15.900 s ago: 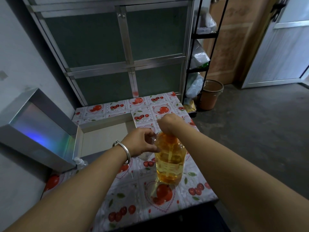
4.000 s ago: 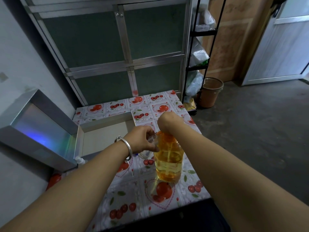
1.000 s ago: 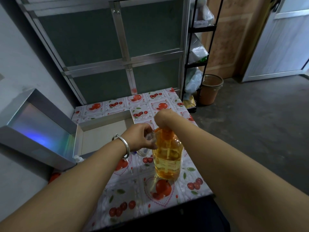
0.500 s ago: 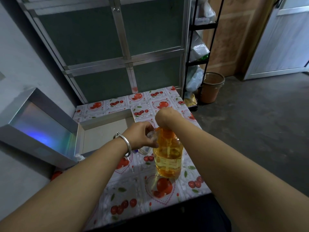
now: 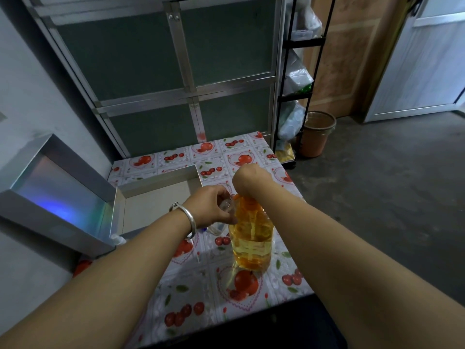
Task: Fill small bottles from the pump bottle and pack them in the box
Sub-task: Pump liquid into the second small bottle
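Both hands work: left hand [image 5: 210, 206] fingers pinch small bottle [image 5: 225, 205]; right hand [image 5: 247, 181] covers pump bottle [image 5: 252, 238], grip hidden.

1. pump bottle [image 5: 252, 238]: clear glossy plastic, amber liquid inside.
2. small bottle [image 5: 225, 205]: clear, glossy; glass or plastic, can't tell.
3. box [image 5: 141, 209]: matt cardboard-like inside; lid [image 5: 54, 197] has glossy iridescent foil finish.
4. tablecloth [image 5: 206, 293]: smooth, slight sheen, printed fruit pattern.
5. bangle [image 5: 187, 219]: polished metal.
6. floor [image 5: 390, 197]: rough matt concrete.
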### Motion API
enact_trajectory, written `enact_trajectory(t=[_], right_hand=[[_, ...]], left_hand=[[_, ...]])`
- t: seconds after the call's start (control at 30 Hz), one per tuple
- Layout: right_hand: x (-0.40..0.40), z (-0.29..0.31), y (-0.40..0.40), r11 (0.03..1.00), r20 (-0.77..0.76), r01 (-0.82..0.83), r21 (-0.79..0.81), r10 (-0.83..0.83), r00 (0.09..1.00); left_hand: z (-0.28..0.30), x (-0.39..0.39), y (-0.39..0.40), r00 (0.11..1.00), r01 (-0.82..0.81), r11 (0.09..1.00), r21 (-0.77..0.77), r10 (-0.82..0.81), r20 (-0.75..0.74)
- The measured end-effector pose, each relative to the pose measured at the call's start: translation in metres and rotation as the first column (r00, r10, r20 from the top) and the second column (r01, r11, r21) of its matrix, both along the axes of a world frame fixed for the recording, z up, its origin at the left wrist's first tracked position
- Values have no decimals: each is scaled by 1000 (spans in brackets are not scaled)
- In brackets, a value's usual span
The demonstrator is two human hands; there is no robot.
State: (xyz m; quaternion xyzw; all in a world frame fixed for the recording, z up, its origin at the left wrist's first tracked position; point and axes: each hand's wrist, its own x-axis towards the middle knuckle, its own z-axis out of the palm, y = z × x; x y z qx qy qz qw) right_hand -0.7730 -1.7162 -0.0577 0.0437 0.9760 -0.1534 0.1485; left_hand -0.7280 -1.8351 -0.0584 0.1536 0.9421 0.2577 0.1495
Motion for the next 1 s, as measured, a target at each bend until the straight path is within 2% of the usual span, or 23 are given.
enact_trajectory(t=[0.1, 0.2, 0.3, 0.4, 0.6, 0.73, 0.83, 1.0], right_hand=[[0, -2, 1, 999, 21, -10, -30, 10, 1000], [-3, -2, 4, 992, -5, -23, -125, 23, 1000], [-2, -2, 1, 998, 18, -15, -66, 17, 1000], [0, 0, -1, 996, 0, 61, -65, -61, 998], [-1, -2, 3, 987, 19, 1, -158, 2, 1000], [-3, -2, 2, 991, 9, 26, -134, -25, 1000], [-4, -5, 3, 998, -9, 28, -55, -29, 1000], [-4, -8, 4, 999, 17, -33, -27, 33, 999]], left_hand=[[1, 0, 2, 1000, 3, 1000, 2, -3, 9], [3, 1, 2, 1000, -2, 1000, 5, 2, 4], [2, 0, 0, 1000, -2, 1000, 2, 2, -6], [0, 0, -1, 1000, -4, 1000, -13, 4, -15], [-2, 2, -1, 1000, -5, 1000, -10, 5, -13], [-2, 2, 1, 1000, -13, 1000, -2, 13, -10], [-1, 1, 0, 1000, -10, 1000, -6, 10, -11], [-1, 3, 2, 1000, -20, 1000, 8, 20, -2]])
